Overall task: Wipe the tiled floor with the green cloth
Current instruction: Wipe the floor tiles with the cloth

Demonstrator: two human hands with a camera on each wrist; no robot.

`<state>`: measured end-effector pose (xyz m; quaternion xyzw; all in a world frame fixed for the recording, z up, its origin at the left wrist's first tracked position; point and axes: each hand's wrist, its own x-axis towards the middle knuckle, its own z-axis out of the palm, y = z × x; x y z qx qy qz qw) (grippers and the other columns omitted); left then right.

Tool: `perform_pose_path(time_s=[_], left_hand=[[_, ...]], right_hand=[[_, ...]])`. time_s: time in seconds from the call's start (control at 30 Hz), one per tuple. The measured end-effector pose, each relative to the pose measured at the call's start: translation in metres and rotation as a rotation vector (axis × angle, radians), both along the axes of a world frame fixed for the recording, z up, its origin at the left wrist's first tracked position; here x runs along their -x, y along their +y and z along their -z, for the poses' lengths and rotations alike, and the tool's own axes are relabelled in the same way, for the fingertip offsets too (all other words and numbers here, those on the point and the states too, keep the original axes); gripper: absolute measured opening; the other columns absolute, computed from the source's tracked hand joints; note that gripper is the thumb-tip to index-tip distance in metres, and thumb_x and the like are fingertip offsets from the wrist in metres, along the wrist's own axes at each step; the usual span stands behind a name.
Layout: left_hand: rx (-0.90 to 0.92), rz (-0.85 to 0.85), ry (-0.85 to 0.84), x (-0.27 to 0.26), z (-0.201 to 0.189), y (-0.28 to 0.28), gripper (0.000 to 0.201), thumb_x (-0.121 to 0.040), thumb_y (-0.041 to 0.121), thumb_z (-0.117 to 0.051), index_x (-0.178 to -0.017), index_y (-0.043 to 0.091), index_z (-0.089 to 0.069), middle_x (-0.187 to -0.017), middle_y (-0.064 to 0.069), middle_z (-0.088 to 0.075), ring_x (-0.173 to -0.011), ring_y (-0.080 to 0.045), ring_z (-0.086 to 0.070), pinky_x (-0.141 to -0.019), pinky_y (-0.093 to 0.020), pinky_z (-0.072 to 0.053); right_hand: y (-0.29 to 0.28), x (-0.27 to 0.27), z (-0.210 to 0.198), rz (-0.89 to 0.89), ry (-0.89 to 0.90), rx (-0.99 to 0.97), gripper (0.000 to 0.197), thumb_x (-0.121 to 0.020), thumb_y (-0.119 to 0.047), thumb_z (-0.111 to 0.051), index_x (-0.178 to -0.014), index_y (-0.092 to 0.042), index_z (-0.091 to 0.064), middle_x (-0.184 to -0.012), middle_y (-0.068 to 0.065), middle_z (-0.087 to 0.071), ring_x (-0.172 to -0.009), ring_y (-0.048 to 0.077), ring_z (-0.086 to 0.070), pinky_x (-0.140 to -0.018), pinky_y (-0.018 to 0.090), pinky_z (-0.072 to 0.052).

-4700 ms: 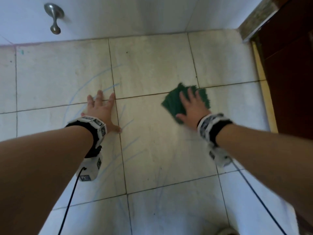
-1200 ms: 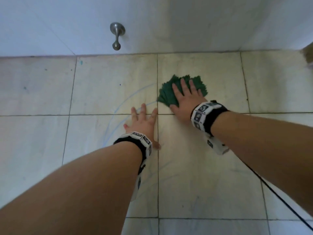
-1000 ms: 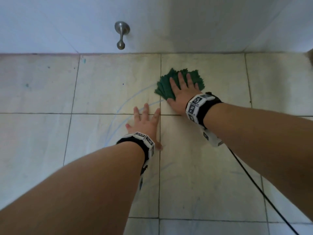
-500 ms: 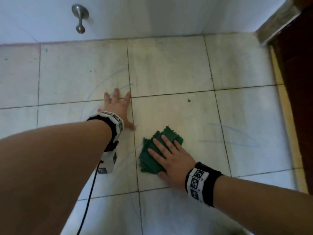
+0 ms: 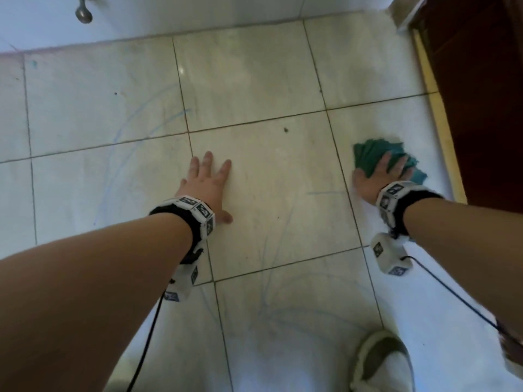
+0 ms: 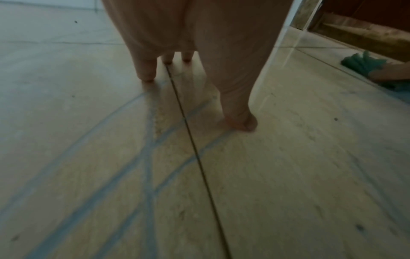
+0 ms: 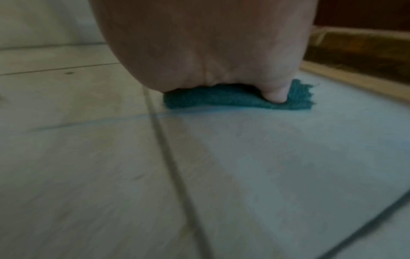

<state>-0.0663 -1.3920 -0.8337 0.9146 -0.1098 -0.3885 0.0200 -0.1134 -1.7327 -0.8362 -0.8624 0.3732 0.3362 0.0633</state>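
The green cloth (image 5: 376, 154) lies bunched on the pale tiled floor (image 5: 268, 193) at the right, close to the yellow door sill. My right hand (image 5: 379, 176) lies flat on top of it with fingers spread, pressing it down; the right wrist view shows the cloth (image 7: 233, 99) squeezed under the palm. My left hand (image 5: 209, 182) rests flat on the middle tile, fingers straight, holding nothing. In the left wrist view its fingertips (image 6: 146, 70) touch the floor beside a grout line, and the cloth (image 6: 363, 63) shows far right.
Faint blue scribble lines (image 5: 124, 154) cross the tiles at left and near me. A dark wooden door (image 5: 481, 94) with a yellow sill (image 5: 438, 123) borders the right. The white wall carries a metal doorstop (image 5: 83, 12). A sandalled foot (image 5: 382, 363) is at bottom right.
My right hand has swept the cloth from just in front of me, beside the left hand, out to the right near the door sill. The left hand stays planted on the floor.
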Motion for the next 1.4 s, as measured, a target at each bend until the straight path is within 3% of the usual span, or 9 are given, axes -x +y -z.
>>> perform_pose_path(time_s=[0.23,0.37,0.47,0.63,0.73,0.83,1.03,1.13,1.4], left_hand=[[0.021,-0.034,-0.033,-0.002,-0.001,-0.003,0.128,-0.071,0.04,-0.086,-0.156,0.037,0.009,-0.162,-0.002,0.023,-0.15,-0.032,0.017,-0.12,-0.055,-0.014],[0.044,-0.039,-0.042,0.0,0.001,-0.001,0.119,-0.075,0.048,-0.081,-0.155,0.039,0.007,-0.163,-0.002,0.022,-0.15,-0.031,0.017,-0.121,-0.053,-0.013],[0.025,-0.013,-0.048,0.0,0.002,0.0,0.129,-0.069,0.043,-0.087,-0.156,0.037,0.008,-0.162,-0.002,0.023,-0.15,-0.031,0.016,-0.121,-0.052,-0.014],[0.019,-0.001,-0.058,0.0,0.002,0.001,0.13,-0.068,0.044,-0.087,-0.156,0.037,0.009,-0.162,-0.001,0.023,-0.15,-0.03,0.016,-0.121,-0.052,-0.014],[0.02,-0.002,-0.068,0.0,0.001,0.001,0.13,-0.068,0.044,-0.087,-0.156,0.036,0.007,-0.163,-0.001,0.021,-0.15,-0.03,0.015,-0.121,-0.053,-0.015],[0.016,-0.001,-0.075,0.0,0.0,-0.002,0.129,-0.067,0.044,-0.087,-0.156,0.036,0.006,-0.163,-0.002,0.019,-0.15,-0.031,0.013,-0.121,-0.053,-0.015],[-0.01,0.006,-0.089,0.0,0.001,-0.001,0.13,-0.069,0.047,-0.086,-0.157,0.032,0.008,-0.164,-0.005,0.017,-0.151,-0.034,0.01,-0.122,-0.05,-0.013],[-0.004,-0.005,-0.095,0.0,0.003,0.0,0.124,-0.074,0.043,-0.084,-0.157,0.031,0.007,-0.164,-0.006,0.017,-0.151,-0.034,0.01,-0.122,-0.049,-0.013],[0.02,-0.027,-0.105,0.007,-0.004,0.005,0.129,-0.07,0.043,-0.086,-0.157,0.028,0.008,-0.163,-0.005,0.019,-0.151,-0.03,0.011,-0.123,-0.043,-0.009]], right_hand=[[0.165,0.027,0.003,-0.763,-0.051,-0.247,0.084,-0.1,-0.058,-0.031,-0.155,-0.023,0.02,-0.159,0.012,0.033,-0.146,0.04,0.027,-0.121,0.058,0.003],[0.191,0.036,0.004,-0.941,-0.04,-0.278,0.08,-0.099,-0.059,-0.031,-0.157,-0.028,0.016,-0.162,0.006,0.028,-0.148,0.034,0.026,-0.122,0.053,0.004],[0.133,0.023,0.004,-0.781,-0.065,-0.208,0.081,-0.099,-0.063,-0.027,-0.156,-0.027,0.019,-0.161,0.008,0.029,-0.148,0.036,0.024,-0.121,0.054,0.003],[-0.005,0.015,-0.005,-0.16,0.042,0.017,0.084,-0.098,-0.067,-0.019,-0.156,-0.021,0.021,-0.162,0.014,0.025,-0.15,0.041,0.015,-0.12,0.063,-0.004],[-0.012,0.04,-0.009,0.012,0.028,0.015,0.083,-0.1,-0.063,-0.024,-0.156,-0.021,0.02,-0.162,0.013,0.026,-0.15,0.04,0.016,-0.12,0.062,-0.005],[0.039,0.066,-0.008,-0.127,-0.015,-0.068,0.085,-0.101,-0.059,-0.029,-0.155,-0.018,0.022,-0.16,0.014,0.03,-0.148,0.041,0.02,-0.121,0.057,0.0],[0.175,0.095,0.001,-0.79,-0.035,-0.301,0.084,-0.1,-0.059,-0.031,-0.155,-0.023,0.021,-0.155,0.013,0.037,-0.143,0.04,0.033,-0.121,0.057,0.005],[0.189,0.083,0.007,-0.904,-0.042,-0.305,0.082,-0.1,-0.059,-0.032,-0.157,-0.026,0.017,-0.159,0.009,0.032,-0.146,0.037,0.03,-0.121,0.054,0.005],[0.059,0.001,0.0,-0.392,-0.075,-0.143,0.08,-0.1,-0.06,-0.027,-0.157,-0.026,0.019,-0.161,0.009,0.029,-0.149,0.037,0.02,-0.122,0.056,-0.001]])
